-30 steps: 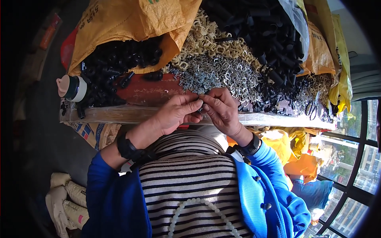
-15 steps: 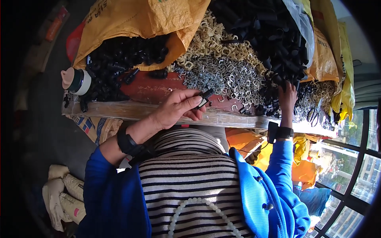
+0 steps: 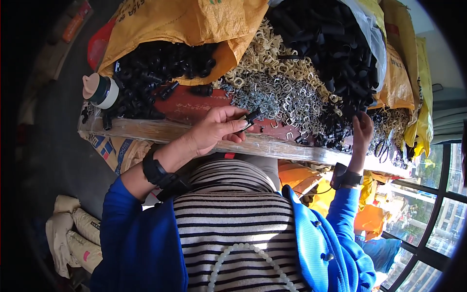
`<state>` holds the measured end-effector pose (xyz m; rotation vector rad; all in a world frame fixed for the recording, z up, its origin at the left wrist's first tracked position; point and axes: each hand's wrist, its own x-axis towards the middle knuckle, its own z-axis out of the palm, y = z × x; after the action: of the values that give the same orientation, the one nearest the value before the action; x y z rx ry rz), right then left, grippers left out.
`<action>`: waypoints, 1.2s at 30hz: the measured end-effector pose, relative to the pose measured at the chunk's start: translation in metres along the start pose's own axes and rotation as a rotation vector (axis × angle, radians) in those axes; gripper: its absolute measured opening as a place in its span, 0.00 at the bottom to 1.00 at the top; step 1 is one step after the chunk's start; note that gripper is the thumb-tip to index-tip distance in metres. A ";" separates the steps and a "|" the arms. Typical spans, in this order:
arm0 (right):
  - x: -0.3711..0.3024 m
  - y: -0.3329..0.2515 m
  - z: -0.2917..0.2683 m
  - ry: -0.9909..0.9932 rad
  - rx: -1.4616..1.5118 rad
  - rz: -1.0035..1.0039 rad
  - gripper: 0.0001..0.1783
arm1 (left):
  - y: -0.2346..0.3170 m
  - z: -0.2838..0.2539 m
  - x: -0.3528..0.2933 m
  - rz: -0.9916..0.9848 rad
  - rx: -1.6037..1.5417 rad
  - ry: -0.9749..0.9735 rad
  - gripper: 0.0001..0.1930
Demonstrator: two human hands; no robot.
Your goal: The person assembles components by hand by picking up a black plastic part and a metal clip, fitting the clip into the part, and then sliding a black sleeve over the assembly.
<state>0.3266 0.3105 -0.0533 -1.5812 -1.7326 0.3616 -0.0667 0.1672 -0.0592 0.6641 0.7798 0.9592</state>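
The left hand (image 3: 219, 129) pinches a small black cylindrical fitting (image 3: 253, 116), pale patch on its side, above the table's (image 3: 243, 146) near edge. The right hand (image 3: 362, 132) curls beside black tubes (image 3: 335, 68); whether it grasps a part, I cannot tell. Beyond lie U-shaped metal clips (image 3: 301, 104), then an orange woven sack (image 3: 189, 22) with dark printing.

Has a dark gray floor (image 3: 65, 151) on the left and big black-framed windows (image 3: 447, 209) on the right; lets in bright sunlight.
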 end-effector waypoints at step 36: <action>-0.079 -0.200 0.096 -0.818 0.321 -0.447 0.18 | 0.014 0.006 -0.004 0.059 0.064 0.060 0.10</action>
<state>0.1117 0.2232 -0.0144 -0.8030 -2.4009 1.0984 -0.0693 0.1688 -0.0440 0.7200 0.8506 1.0155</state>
